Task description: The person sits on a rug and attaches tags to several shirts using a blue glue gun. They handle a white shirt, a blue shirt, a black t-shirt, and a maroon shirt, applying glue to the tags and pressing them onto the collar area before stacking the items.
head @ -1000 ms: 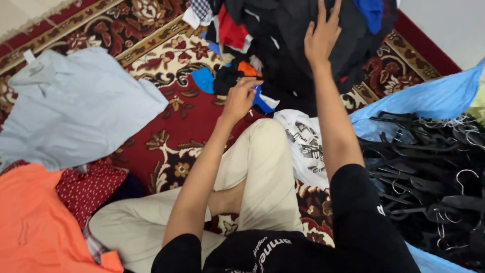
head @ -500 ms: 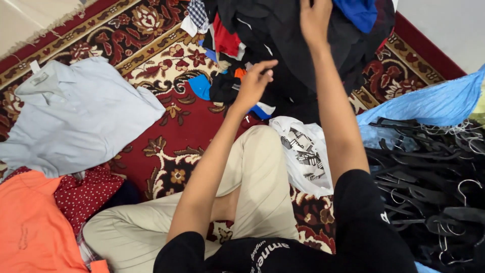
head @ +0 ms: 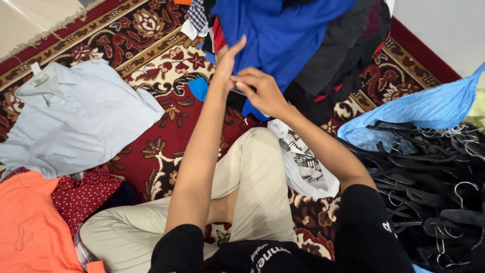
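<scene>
I sit cross-legged on a red patterned carpet (head: 151,156) facing a heap of dark clothes (head: 343,55). A bright blue garment (head: 283,35) lies over the front of the heap. My left hand (head: 227,63) is raised with straight fingers, resting against the blue garment's left edge. My right hand (head: 260,93) is just beside it, fingers pinched on the garment's lower edge, where a dark strip shows. The two hands almost touch.
A pale blue shirt (head: 76,116) lies spread at the left, with an orange garment (head: 28,227) and a red dotted cloth (head: 83,194) below it. A printed white plastic bag (head: 303,164) sits by my knee. Black hangers (head: 434,192) pile beside a blue plastic bag (head: 419,108) on the right.
My right hand came back from far on the dark heap and my left hand rose; both now meet at the blue garment, which has spread over the front of the heap.
</scene>
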